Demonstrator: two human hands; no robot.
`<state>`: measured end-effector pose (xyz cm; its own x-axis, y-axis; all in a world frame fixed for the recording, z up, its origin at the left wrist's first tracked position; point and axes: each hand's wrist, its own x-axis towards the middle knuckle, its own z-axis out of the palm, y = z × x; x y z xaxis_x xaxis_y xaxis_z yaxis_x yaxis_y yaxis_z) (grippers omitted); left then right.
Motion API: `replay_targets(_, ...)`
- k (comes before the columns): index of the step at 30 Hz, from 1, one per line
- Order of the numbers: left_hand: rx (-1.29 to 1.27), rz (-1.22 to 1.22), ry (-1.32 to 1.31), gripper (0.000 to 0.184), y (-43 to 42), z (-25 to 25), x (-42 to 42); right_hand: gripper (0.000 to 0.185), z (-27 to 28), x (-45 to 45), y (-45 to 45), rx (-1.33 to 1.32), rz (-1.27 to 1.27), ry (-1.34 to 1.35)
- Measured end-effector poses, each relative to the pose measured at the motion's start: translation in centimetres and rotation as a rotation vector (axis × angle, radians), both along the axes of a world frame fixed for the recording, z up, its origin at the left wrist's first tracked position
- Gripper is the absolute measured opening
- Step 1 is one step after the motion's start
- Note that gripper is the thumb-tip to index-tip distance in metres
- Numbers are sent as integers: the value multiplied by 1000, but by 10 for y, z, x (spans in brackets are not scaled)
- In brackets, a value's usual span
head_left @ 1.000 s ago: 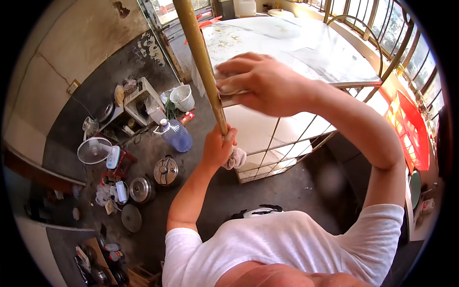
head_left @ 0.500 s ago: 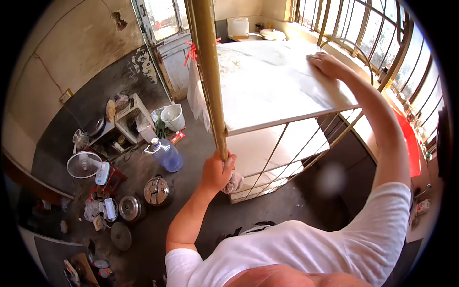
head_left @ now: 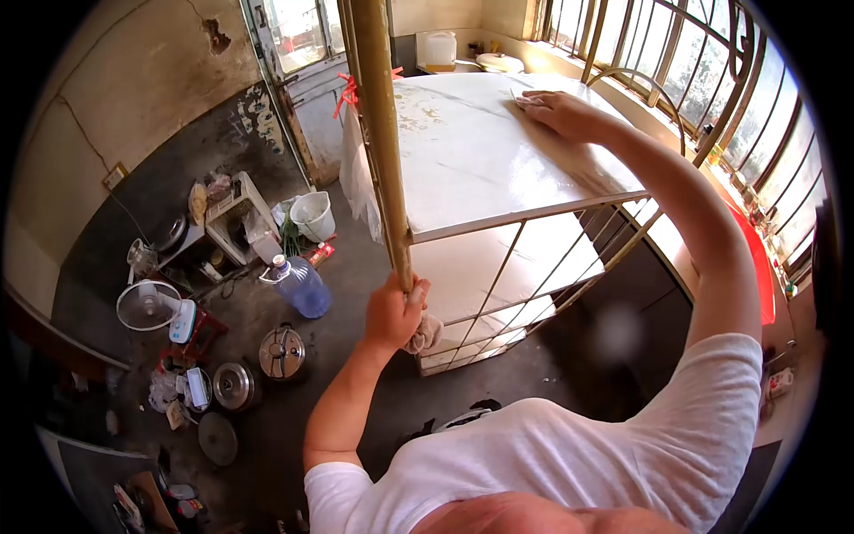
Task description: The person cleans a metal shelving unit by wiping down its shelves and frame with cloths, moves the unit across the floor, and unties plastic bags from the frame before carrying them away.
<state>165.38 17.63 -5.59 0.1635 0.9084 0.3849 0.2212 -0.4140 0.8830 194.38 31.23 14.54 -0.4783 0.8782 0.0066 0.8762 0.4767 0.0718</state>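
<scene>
My left hand (head_left: 396,311) is closed around the brown metal post (head_left: 378,116) of a tiered rack. A bunched greyish cloth (head_left: 425,334) hangs just below that hand's fingers, against the post; whether they grip it too is unclear. My right arm reaches across the rack's white marbled top board (head_left: 480,178). On its far right part, my right hand (head_left: 565,116) presses down with fingers together. Something thin and pale shows at the fingertips, too small to make out. The board looks shiny and wet in places, with brownish patches at its far left.
Lower boards (head_left: 498,267) sit beneath the top. A white bag (head_left: 356,178) hangs beside the post. On the floor to the left are a water jug (head_left: 302,287), a white bucket (head_left: 312,216), a pressure cooker (head_left: 282,351) and a fan (head_left: 149,304). Barred windows (head_left: 685,62) line the right.
My right hand has slid leftward across the top board, away from its right edge. My left hand keeps its hold on the post. The whole view has shifted slightly.
</scene>
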Motion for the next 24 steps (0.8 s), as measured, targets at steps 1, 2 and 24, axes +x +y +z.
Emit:
replay_targets(1, 11, 2, 1, 16, 3, -2, -1, 41, -4, -8, 15, 58, 6, -9)
replay_targets(2, 5, -10, 2, 16, 6, -7, -2, 41, -7, -16, 33, 115, 10, -18)
replay_targets(24, 61, -69, 84, 16, 4, -3, -5, 38, 11, -65, -61, -22, 242, 42)
